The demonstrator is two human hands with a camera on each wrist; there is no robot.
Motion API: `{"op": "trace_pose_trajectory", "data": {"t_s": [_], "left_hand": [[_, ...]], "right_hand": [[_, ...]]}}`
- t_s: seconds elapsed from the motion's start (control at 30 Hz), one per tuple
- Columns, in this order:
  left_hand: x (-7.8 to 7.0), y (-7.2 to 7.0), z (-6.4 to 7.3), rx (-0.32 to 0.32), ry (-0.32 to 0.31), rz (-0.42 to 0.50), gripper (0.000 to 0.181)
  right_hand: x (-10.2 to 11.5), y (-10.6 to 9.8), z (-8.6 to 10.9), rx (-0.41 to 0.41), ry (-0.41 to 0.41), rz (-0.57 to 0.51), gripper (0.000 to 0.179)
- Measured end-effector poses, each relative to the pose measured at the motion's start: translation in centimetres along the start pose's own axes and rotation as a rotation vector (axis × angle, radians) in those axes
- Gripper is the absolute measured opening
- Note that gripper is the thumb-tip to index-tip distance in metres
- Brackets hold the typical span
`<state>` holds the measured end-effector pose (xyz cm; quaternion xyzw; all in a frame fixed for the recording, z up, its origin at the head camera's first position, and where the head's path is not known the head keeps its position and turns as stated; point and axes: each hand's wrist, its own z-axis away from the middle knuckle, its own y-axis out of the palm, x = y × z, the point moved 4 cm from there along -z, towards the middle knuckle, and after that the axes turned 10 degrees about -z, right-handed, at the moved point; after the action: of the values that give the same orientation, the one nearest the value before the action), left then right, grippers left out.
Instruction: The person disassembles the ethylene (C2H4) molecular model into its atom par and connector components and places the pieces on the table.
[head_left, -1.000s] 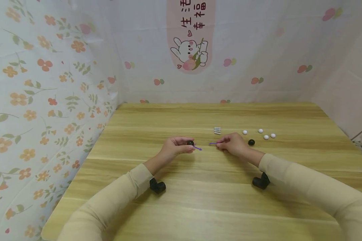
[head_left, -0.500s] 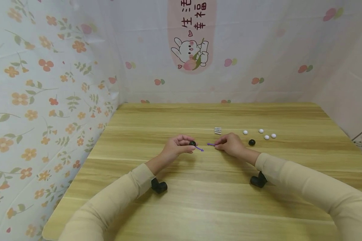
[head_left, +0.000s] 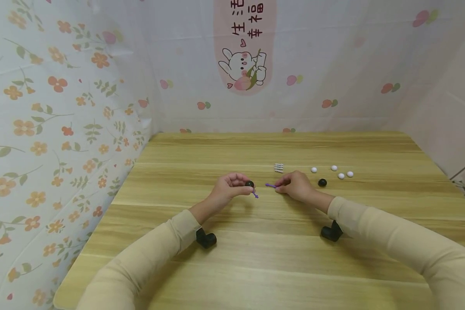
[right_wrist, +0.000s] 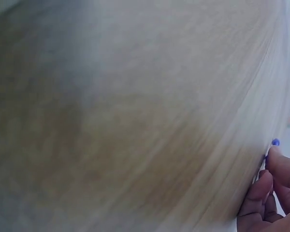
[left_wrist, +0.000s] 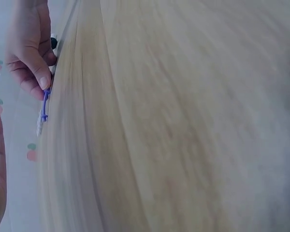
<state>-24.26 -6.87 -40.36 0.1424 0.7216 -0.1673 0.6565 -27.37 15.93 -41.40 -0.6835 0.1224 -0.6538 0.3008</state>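
Over the middle of the table my left hand [head_left: 227, 190] holds a small black ball [head_left: 249, 184] between thumb and fingers. From this ball a thin purple rod [head_left: 255, 194] with a knobbed end sticks out, slanting down to the right. My right hand [head_left: 296, 185] pinches a second purple rod [head_left: 270, 185] by one end, its free end facing the left hand across a small gap. The left wrist view shows this second rod more closely, with a knob at its end [left_wrist: 44, 118]. In the right wrist view the fingers hide most of it.
Several short white rods [head_left: 279, 168] lie side by side beyond the right hand. To the right are several white balls [head_left: 314, 170] and another black ball [head_left: 322, 182]. Black wrist devices [head_left: 206, 239] hang under both sleeves. A patterned curtain [head_left: 170, 64] borders the wooden table [head_left: 255, 267].
The left hand has shifted slightly right, and the purple rod on its black ball now points more steeply down. The right hand has moved a little left with its rod.
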Motion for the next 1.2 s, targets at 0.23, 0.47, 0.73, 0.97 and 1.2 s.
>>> {"op": "trace_pose_trajectory", "data": {"t_s": [0.23,0.47,0.73,0.97,1.2], "left_hand": [[0.0,0.4,-0.2,0.022,0.043,0.001,0.019],[0.1,0.7,-0.3,0.035,0.047,-0.04,0.023],[0.1,1.0,-0.4,0.052,0.055,-0.044,0.016],[0.1,1.2,-0.6,0.035,0.046,-0.063,0.019],[0.2,1.5,-0.8,0.034,0.043,-0.085,0.027]], "right_hand": [[-0.1,-0.3,0.3,-0.012,0.024,-0.037,0.018],[0.7,-0.5,0.8,-0.023,-0.004,-0.118,0.022],[2.1,-0.5,1.9,0.01,-0.07,-0.254,0.022],[3.3,0.1,2.8,0.077,-0.125,-0.447,0.03],[3.7,0.7,3.3,0.101,-0.101,-0.492,0.036]]}}
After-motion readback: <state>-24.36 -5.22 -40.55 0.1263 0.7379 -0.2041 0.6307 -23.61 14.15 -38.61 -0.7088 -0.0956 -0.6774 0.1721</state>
